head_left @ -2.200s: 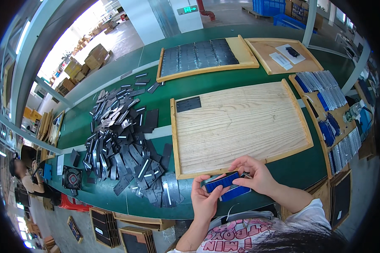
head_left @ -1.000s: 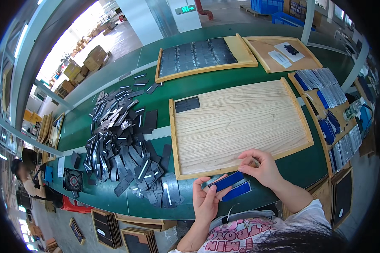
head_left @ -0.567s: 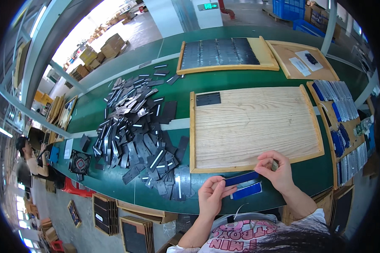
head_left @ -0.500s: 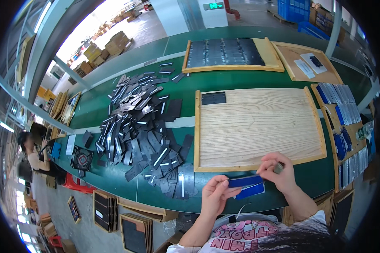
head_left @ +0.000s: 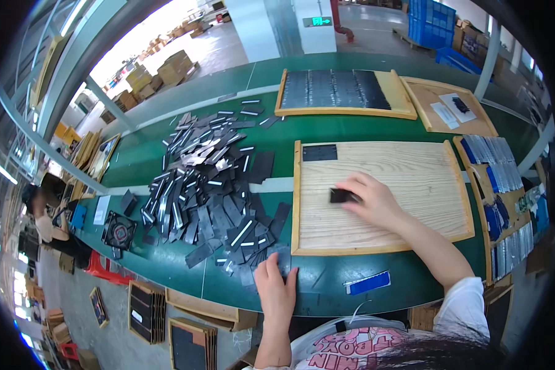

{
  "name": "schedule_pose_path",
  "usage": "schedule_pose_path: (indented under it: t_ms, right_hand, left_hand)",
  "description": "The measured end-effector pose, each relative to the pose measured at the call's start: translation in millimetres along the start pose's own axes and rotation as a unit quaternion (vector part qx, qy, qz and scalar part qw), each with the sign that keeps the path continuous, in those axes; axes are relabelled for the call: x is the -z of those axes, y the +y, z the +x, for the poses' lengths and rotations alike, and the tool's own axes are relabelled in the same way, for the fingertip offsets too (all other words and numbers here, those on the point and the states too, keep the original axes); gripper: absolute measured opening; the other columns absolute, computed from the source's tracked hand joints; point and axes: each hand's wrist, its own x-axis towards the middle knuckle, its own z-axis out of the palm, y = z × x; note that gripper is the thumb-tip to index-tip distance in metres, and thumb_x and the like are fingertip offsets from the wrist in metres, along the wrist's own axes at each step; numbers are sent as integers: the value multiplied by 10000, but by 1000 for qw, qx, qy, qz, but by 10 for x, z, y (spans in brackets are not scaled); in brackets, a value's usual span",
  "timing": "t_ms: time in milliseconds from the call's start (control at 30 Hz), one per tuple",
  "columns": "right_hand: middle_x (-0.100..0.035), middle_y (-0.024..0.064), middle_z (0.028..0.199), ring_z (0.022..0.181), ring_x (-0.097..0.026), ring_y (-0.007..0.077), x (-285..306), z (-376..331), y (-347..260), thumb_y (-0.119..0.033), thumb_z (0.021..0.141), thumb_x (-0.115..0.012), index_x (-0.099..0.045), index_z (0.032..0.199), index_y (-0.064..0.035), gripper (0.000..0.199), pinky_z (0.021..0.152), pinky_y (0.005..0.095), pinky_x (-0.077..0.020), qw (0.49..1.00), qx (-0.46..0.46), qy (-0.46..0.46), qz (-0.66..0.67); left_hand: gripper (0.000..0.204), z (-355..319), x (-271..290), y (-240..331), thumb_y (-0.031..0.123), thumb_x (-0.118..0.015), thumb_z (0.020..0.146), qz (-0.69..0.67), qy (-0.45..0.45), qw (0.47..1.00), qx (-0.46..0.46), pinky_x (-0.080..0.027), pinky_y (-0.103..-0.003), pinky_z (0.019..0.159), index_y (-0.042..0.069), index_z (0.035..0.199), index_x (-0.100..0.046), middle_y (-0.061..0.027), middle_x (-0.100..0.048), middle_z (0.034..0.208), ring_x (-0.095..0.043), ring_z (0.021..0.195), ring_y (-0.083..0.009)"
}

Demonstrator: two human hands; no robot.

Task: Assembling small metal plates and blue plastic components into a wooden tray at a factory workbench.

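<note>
The right hand [head_left: 373,200] held a small dark piece [head_left: 338,195] pinched between thumb and fingers, over the left half of a wooden tray [head_left: 407,172]; whether the piece touched the wood could not be told. The left hand [head_left: 276,285], its fingers slightly spread and pointing away from the person, lay at the near edge of a heap of dark strips [head_left: 205,217], beside the tray's near left corner; whether it gripped any strip could not be told. A dark plate [head_left: 319,153] lay flat in the tray's far left corner. On the green counter [head_left: 317,290], a blue strip [head_left: 372,283] lay just on the near side of the tray. Beyond the tray stood a wood-rimmed panel [head_left: 351,113] bearing rows of dark strips, and to its right a board [head_left: 518,213] carried blue and silvery strips.
</note>
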Motion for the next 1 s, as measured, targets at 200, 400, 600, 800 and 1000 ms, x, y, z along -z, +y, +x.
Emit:
schedule_pose_path:
  t_ms: [200,400,600,800,1000]
  right_hand:
    - [-610,60,1092,1050,-580,255,-518,652,517,-140,753,-741,-579,1188,-130,465,830,367,-509,995,-11,51,-84]
    - [-635,38,1097,1054,-564,231,-700,866,659,-183,772,-730,-556,1201,-128,466,814,378,-513,993,-30,74,-84]
    - [-654,29,1040,1037,-568,225,-752,904,713,-168,762,-740,-563,1161,-128,438,791,368,-515,992,-29,89,-89]
    - [-668,19,1031,1028,-595,226,-692,873,683,-241,759,-753,-566,1149,-128,447,778,367,-517,987,-22,112,-111]
    - [-679,88,928,861,-671,289,-318,273,-346,-353,796,-734,-572,1045,-92,396,716,374,-522,994,-37,-44,97]
  left_hand:
    - [463,-36,17,-2,-12,-664,756,26,-33,999,8,-422,-439,884,-29,1193,-513,-205,-550,1076,-511,989,-376]
    - [507,-1,53,-76,-20,-656,719,11,-38,999,34,-414,-435,902,-35,1200,-497,-182,-564,1071,-519,995,-354]
    - [536,21,99,-67,-39,-641,707,21,-11,999,34,-416,-423,904,-32,1217,-476,-177,-550,1091,-517,991,-343]
    - [575,44,147,61,-96,-614,767,-228,2,971,64,-457,-337,908,-25,1304,-421,-174,-544,1168,-564,1036,-257]
    - [777,-45,26,192,-137,-549,850,-715,-151,664,160,-498,-478,950,116,1486,-180,-205,-514,1263,-567,1152,-343]
